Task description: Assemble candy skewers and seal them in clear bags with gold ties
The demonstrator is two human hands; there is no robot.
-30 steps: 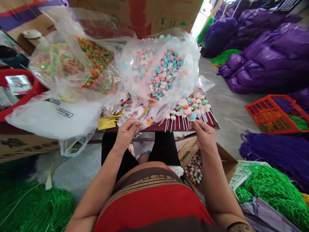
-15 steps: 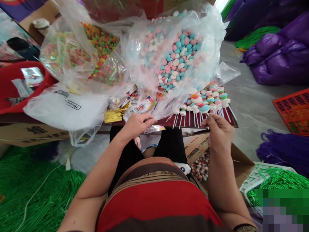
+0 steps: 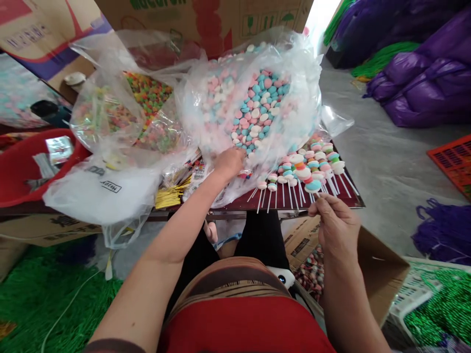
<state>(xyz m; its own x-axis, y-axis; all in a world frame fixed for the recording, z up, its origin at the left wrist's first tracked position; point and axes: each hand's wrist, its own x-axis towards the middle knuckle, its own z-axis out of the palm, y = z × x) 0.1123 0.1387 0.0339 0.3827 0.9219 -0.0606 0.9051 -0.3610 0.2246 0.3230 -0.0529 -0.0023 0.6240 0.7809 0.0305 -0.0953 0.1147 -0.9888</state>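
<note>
Left hand (image 3: 230, 164) reaches into the mouth of the clear bag of pink, blue and white candies (image 3: 253, 103), fingers curled down among them, grip hidden so can't tell what it has. Right hand (image 3: 333, 220) at 4 o'clock from it, fingers pinched on a white-stick candy skewer (image 3: 312, 186), whose stacked candies sit at 11 o'clock of the hand. Finished skewers (image 3: 316, 157) lie just beyond on the dark red tabletop (image 3: 346, 198); bag of multicoloured candies (image 3: 121, 110) at 9 o'clock of the pastel bag, gold twist ties (image 3: 171, 193) below.

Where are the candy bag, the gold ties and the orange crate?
candy bag (image 3: 257, 105), head view, on the pink and blue candies inside.
gold ties (image 3: 170, 195), head view, middle of the bundle.
orange crate (image 3: 451, 162), head view, its mesh side.
</note>
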